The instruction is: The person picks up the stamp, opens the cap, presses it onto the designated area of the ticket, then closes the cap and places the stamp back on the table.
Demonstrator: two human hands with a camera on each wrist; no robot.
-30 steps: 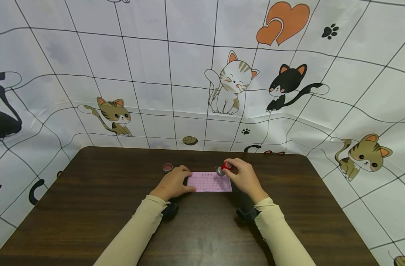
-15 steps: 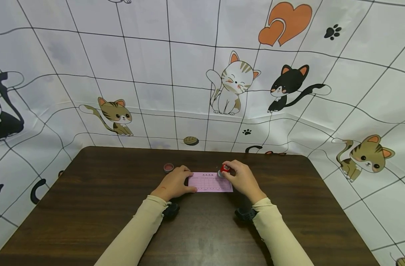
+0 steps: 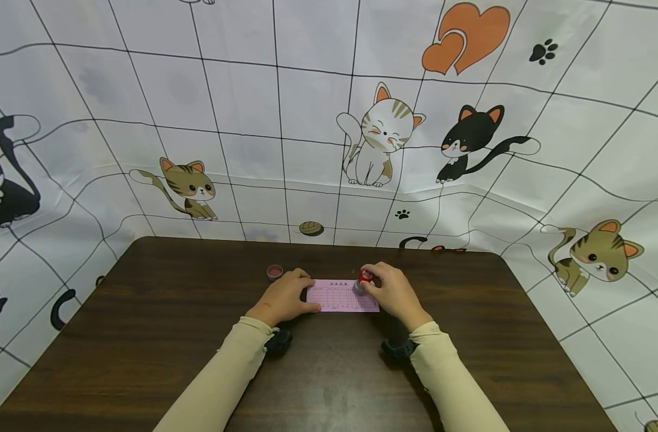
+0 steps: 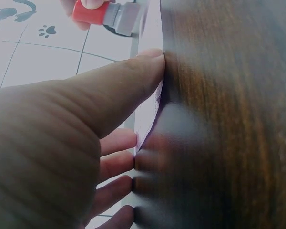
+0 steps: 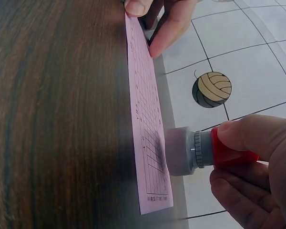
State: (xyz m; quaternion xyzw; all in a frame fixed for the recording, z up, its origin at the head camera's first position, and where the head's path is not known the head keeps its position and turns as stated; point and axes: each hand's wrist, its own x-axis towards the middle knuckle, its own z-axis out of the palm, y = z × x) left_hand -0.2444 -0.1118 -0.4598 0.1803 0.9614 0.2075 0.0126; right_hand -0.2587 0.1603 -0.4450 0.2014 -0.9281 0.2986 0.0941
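Observation:
A stamp (image 3: 365, 276) with a red handle and grey base stands over the right part of a pink printed slip (image 3: 334, 297). My right hand (image 3: 396, 294) grips its handle between thumb and fingers. In the right wrist view the stamp's base (image 5: 179, 151) meets the slip's face or sits just off it; I cannot tell which. My left hand (image 3: 283, 298) holds down the slip's left end, its thumb (image 4: 150, 67) on the near corner, the other fingers spread toward the far side and touching the table.
Just beyond my left hand sits a small round grey-rimmed piece (image 3: 275, 272) with a reddish inside. The dark wooden table (image 3: 145, 336) reaches back to a white sheet (image 3: 264, 162) printed with cats and grid lines. Each wrist wears a black device.
My right hand has brought the stamp from a tilted pose to a more upright one, lower over the slip. My left hand keeps its place on the paper.

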